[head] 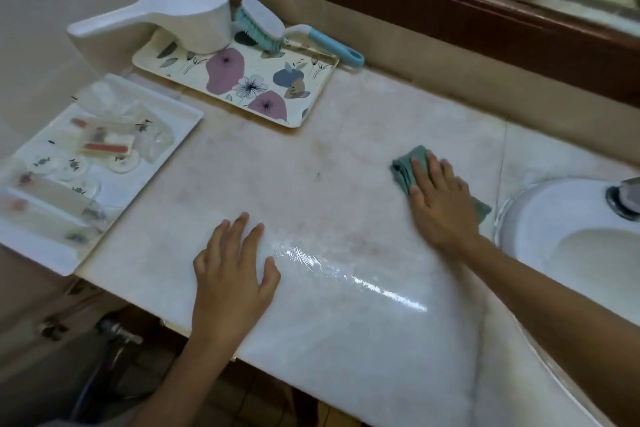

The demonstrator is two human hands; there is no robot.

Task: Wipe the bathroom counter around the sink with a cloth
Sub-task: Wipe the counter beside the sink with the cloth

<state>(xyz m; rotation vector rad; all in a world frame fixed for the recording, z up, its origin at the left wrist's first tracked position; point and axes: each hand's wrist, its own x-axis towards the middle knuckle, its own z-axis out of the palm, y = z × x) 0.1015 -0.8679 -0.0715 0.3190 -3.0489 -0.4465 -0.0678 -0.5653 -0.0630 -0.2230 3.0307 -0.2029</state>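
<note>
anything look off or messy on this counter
Faint brownish stains and a small dark speck mark the counter left of the cloth under the right hand. The handle of the brush sticks out past the rim of the floral tray. Nothing looks broken.

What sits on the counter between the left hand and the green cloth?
Nothing stands there. In the head view, only bare counter separates the left hand from the cloth under the right hand, with a wet streak near the left hand.
</note>
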